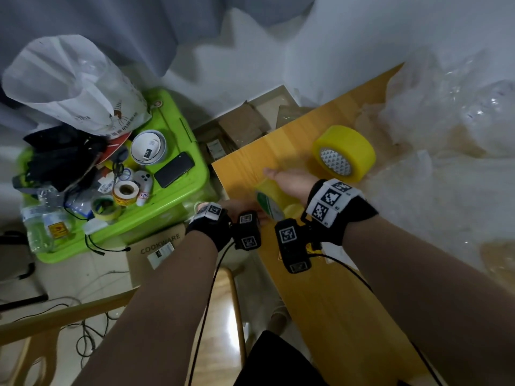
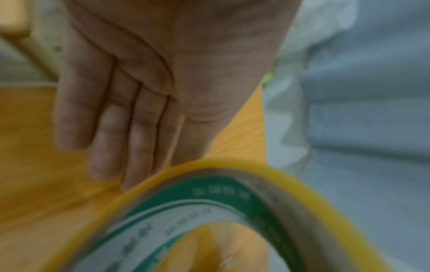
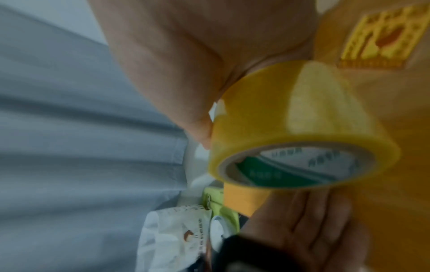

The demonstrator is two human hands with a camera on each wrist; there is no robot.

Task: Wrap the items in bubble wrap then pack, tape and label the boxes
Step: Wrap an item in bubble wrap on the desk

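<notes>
Holding a yellow tape roll [image 1: 269, 203] over the box [image 1: 328, 307], the left hand [image 1: 239, 207] is at the roll's near side; how its fingers lie on the roll cannot be told. The right hand [image 1: 289, 178] lies flat across the roll's far side, fingers [image 2: 139, 128] straight and together, touching it. A yellow label [image 3: 381, 36] sticks to the box top by the right wrist. A bigger tape roll [image 1: 344, 154] rests on its side farther along the box, beside heaps of bubble wrap [image 1: 451, 129].

Left of the box stands a green bin [image 1: 192, 174], lid shut, its top loaded: a white bag [image 1: 72, 87], black cloth [image 1: 61, 154], a white bowl [image 1: 148, 147], a phone [image 1: 174, 169], a sticker roll [image 1: 126, 192], a small tape roll [image 1: 106, 208] and bottles [image 1: 44, 218]. A "COOKWARE" carton [image 1: 158, 246] sits on the floor below it.
</notes>
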